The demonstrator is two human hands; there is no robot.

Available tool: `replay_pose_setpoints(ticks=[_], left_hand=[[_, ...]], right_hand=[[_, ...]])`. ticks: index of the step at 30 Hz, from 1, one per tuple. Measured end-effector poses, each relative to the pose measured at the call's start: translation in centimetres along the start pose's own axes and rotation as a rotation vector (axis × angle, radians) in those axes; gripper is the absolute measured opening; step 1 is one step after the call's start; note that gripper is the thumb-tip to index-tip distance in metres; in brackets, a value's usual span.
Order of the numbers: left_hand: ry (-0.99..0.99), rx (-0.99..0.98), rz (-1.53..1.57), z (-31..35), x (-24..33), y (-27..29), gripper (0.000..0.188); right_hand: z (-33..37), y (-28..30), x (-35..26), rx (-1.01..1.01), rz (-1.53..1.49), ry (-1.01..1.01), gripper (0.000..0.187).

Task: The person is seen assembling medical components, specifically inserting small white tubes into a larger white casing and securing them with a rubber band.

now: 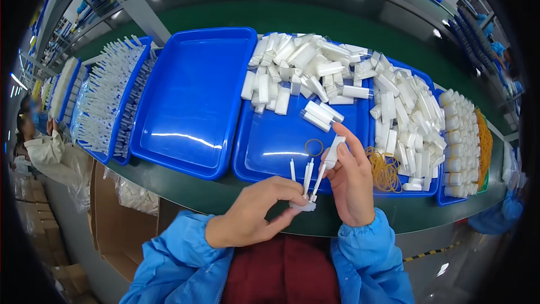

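Note:
My left hand [252, 212] is closed on a small white plastic base [302, 207] at the table's front edge. Several thin white rods [307, 175] stand up from it. Between thumb and fingers, my right hand [354, 177] grips a white rectangular tube [334, 153]. A thin white stem [318, 183] runs from the tube's lower end down to the base; whether it is fixed there I cannot tell. Just beyond, a single rubber band [314, 147] and a few white tubes with clear ends [320, 114] lie in a blue tray [253, 160].
Left of this tray stands a bare blue tray [191, 98], then trays of thin white rods [107, 101]. To the right are more white tubes [402, 118], a heap of rubber bands [384, 170] and stacked white parts [458, 141]. A person [48, 143] is at far left.

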State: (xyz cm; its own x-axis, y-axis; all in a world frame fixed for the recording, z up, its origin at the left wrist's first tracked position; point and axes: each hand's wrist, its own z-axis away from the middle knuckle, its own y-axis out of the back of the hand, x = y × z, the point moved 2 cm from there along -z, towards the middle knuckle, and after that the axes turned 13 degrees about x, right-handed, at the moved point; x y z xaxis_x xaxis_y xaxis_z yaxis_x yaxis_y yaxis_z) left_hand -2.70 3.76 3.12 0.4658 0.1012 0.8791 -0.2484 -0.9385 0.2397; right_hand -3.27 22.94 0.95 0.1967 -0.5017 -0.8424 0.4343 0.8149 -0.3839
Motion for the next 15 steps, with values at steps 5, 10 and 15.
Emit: replay_pose_setpoints(ticks=[5,10,15], left_hand=[[0.067,0.028,0.09,0.4,-0.3,-1.6,0.03],[0.133,0.084,0.078,0.6,0.2,-1.8,0.027],[0.095,0.085,0.012,0.8,0.2,-1.7,0.028]], right_hand=[[0.2,0.7,0.1,0.003,-0.059,-0.025,0.045],[0.4,1.3,-0.6,0.019,-0.008,0.055,0.043],[0.6,1.5,-0.6,0.005,0.185,0.204,0.044]])
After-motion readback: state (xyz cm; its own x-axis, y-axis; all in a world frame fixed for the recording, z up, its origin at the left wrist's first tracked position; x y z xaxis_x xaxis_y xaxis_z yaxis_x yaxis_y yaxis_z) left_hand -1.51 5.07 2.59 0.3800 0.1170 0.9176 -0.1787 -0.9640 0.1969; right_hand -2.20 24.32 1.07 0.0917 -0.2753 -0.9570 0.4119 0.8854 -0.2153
